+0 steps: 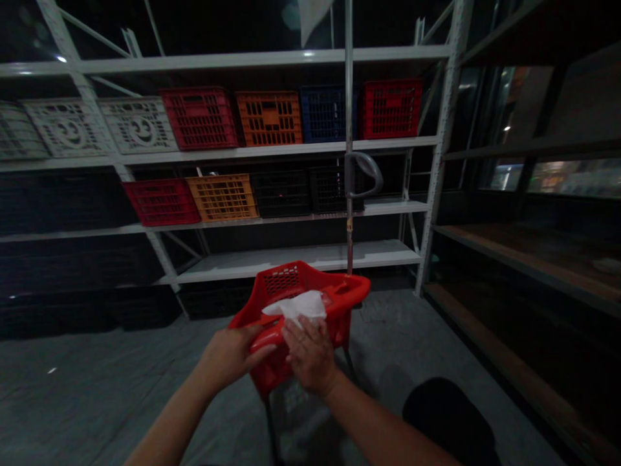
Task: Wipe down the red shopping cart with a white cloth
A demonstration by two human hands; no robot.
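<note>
White cloth (pixel 297 307) atop red cart (pixel 341 329)!
Left hand (pixel 231 356) grips the cart — right hand (pixel 311 355) lies flat on the cloth, fingers outstretched.

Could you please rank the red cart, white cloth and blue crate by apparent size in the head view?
1. Red cart
2. Blue crate, though it stands farther back
3. White cloth, judged by what shows beyond the right hand

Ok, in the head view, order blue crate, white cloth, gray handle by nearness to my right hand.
1. White cloth: under your right hand.
2. Gray handle: ahead, rightward, on the pole.
3. Blue crate: farthest, on the shelf behind the pole.
</note>
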